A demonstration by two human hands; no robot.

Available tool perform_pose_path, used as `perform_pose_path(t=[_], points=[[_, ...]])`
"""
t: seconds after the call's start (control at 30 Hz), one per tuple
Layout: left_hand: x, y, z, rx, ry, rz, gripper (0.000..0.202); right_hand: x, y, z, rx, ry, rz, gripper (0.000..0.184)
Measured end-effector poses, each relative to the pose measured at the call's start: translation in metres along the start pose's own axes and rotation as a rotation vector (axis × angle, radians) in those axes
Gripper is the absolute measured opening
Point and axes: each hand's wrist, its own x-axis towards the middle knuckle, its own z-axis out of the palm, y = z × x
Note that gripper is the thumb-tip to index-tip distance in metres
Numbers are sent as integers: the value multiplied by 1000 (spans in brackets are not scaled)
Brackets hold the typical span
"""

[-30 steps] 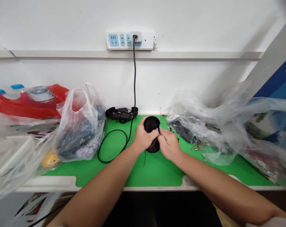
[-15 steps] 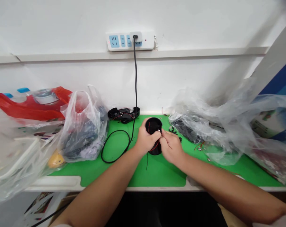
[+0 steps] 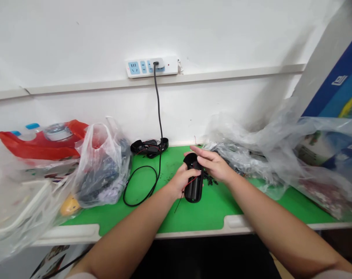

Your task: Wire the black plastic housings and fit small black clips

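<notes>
The left hand [image 3: 182,179] is gripping the black housing [image 3: 193,190], its thumb pressing across the open face. The right hand [image 3: 214,164] is standing open at the upper right edge of the housing, its fingers extending over the upper end; whether the fingertips are touching the edge cannot be told. The 2 hands are working close beside each other.

The housing is sitting between the hands, over the middle of the green mat [image 3: 199,221]; whether its lower end is resting on the mat cannot be told. A red wire [image 3: 190,180] is running across its open face below the left thumb. A thin dark lead [image 3: 178,204] is hanging below the left hand.

Small black parts [image 3: 211,180] are lying on the mat just below the right hand. At the rear of the mat, a black assembly [image 3: 149,147] is lying near the wall. A black cable [image 3: 158,108] is running from the power strip [image 3: 173,68] down past this assembly and is forming 1 loop on the mat.

To the left, a tied clear bag [image 3: 102,170] is standing beside a red bag [image 3: 33,146]. To the right, crumpled clear plastic [image 3: 261,153] is spreading over the mat.
</notes>
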Motion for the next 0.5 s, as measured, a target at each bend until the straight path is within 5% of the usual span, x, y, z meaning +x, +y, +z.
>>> perform_pose_path(t=[0.2,0.33,0.5], points=[[4,1,-6,262,-86,222,75,2,8,-2,-98,217,-77,37],[14,1,-14,480,-46,414,58,2,10,5,-349,329,-165,35],[20,-9,-13,469,-74,435,51,-2,11,16,-471,435,-206,33]])
